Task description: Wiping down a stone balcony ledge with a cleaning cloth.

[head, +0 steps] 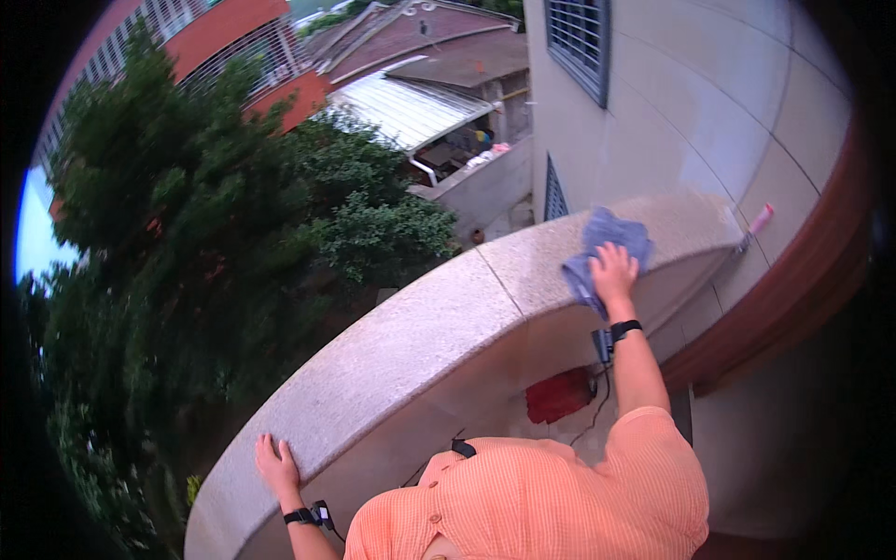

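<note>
A blue-grey cloth [616, 234] lies bunched on the stone top of a curved parapet wall [413, 336], towards its right end. My right hand [614, 271] presses down on this cloth with spread fingers, and part of the cloth hangs over the inner edge. Farther down the same parapet, at the lower left, my left hand [278, 467] rests on the stone near its inner edge, fingers apart and holding nothing. Both wrists wear black straps with small devices and cables.
A tiled wall [679, 105] meets the parapet's right end, where a pink-topped tube-like object [759, 222] stands. Below the parapet, inside, lies a dark red item [560, 395]. Beyond the outer edge are trees [210, 231] and lower roofs [413, 105].
</note>
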